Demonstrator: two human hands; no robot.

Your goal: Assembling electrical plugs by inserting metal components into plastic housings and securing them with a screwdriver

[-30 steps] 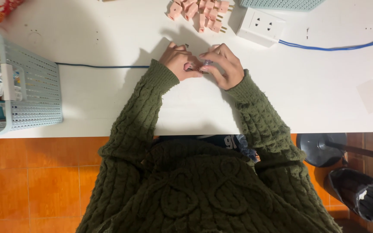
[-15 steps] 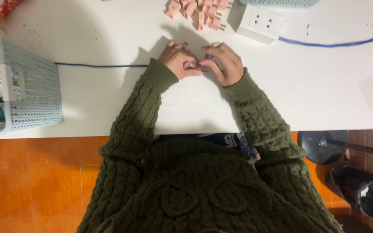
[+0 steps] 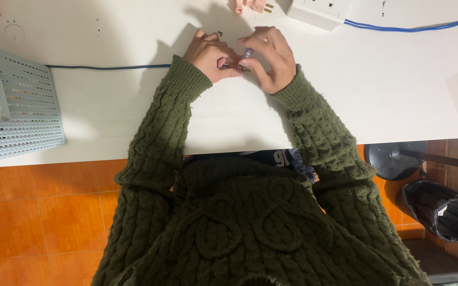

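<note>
— Small pink piece [image 3: 234, 64], is that what both hands are on?

— Yes. Left hand [image 3: 211, 55] and right hand [image 3: 269, 57] meet over the white table [image 3: 377, 90], fingertips curled in and pinched on it from either side. Only a sliver shows between them.

— Which way does it lie?

— Its long axis seems to run from one hand toward the other, across the table edge. Which end is which I cannot tell; the fingers cover too much. A pale violet bit [image 3: 248, 52] peeks out just above the right thumb.

— What lies around the grip?

— Beyond the hands, two pink plugs [image 3: 251, 5] at the picture's top edge, partly cut off. Past the right hand, one white power strip [image 3: 319, 10] with one blue cable [image 3: 414, 27]. Out from the left wrist, one dark cable [image 3: 107, 67] runs toward one pale blue mesh basket [image 3: 19, 114], well apart.
</note>
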